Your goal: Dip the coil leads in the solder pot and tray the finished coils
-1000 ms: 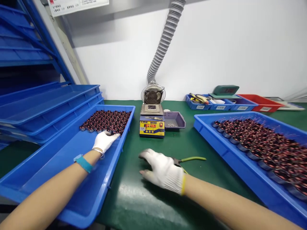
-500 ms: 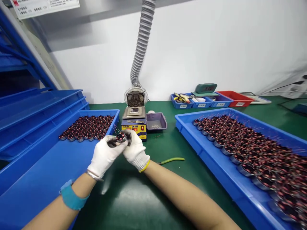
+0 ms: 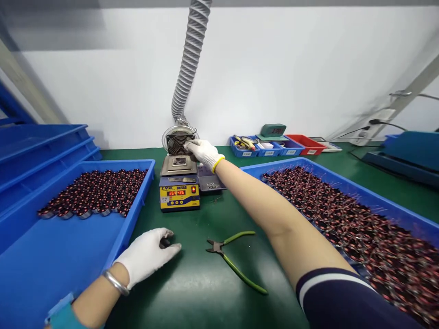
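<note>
My right hand [image 3: 204,153], in a white glove, reaches over the back of the yellow-and-blue solder pot [image 3: 179,196]. Its fingers are pinched in front of the round fan grille [image 3: 178,142]; what they hold, if anything, I cannot make out. My left hand [image 3: 149,253], gloved too, hovers low over the green table beside the left blue tray, thumb and fingers apart with a dark gap between them. Green-handled side cutters [image 3: 216,247] lie spread on the table between my left hand and my right forearm. No separate coil shows clearly in either hand.
Small wound coils [image 3: 99,189] fill part of the left blue tray [image 3: 137,205]. The right blue tray [image 3: 252,170] carries many wired coils [image 3: 346,224]. A purple bin [image 3: 209,183] stands beside the pot. Small tool bins [image 3: 245,148] and a clock [image 3: 273,130] line the wall.
My hands have parted from the wired coil they held together. The right has gone forward to the pot; the left has come down toward me. The view has shifted, uncovering the whole cutters.
</note>
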The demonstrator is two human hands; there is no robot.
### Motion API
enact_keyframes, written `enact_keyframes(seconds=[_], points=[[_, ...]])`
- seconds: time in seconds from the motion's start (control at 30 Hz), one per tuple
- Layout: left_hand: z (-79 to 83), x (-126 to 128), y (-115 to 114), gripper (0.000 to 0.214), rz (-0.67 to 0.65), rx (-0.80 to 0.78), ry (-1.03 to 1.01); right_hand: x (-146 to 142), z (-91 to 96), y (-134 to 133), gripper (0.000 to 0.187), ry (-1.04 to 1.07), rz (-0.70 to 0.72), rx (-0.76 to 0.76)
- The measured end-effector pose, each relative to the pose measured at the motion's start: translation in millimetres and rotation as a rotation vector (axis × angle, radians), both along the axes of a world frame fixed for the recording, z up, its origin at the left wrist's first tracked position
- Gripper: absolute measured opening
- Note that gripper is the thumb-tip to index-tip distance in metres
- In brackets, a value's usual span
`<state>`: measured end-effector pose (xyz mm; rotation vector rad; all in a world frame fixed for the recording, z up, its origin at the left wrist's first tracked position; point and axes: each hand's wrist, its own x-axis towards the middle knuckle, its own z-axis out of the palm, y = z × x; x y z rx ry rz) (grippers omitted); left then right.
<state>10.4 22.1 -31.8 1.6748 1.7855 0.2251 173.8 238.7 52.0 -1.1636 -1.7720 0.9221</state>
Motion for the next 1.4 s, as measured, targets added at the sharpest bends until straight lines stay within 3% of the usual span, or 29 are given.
enact_keyframes(seconds=[0.17,0.4,0.63,1.17,1.3,1.4], points=[[-0.2,2,6,0.047,-0.102,0.043,0.133,-13,8.3,17,0.039,-0.416,-0.099,0.216],[0.6,3,11,0.042,-0.192,0.096,0.247,-41,4.7,21,0.045,-0.554,-0.138,0.270],[-0.9,2,9,0.040,-0.206,0.127,0.255,-55,4.2,15,0.040,-0.567,-0.094,0.284],[-0.8,2,11,0.038,-0.224,0.150,0.278,-55,1.7,19,0.042,-0.617,-0.119,0.233],[-0.3,1,10,0.039,-0.219,0.151,0.271,-48,8.1,20,0.039,-0.551,-0.117,0.228],[1.1,2,10,0.039,-0.217,0.141,0.266,-39,13.6,16,0.037,-0.350,-0.112,0.117]])
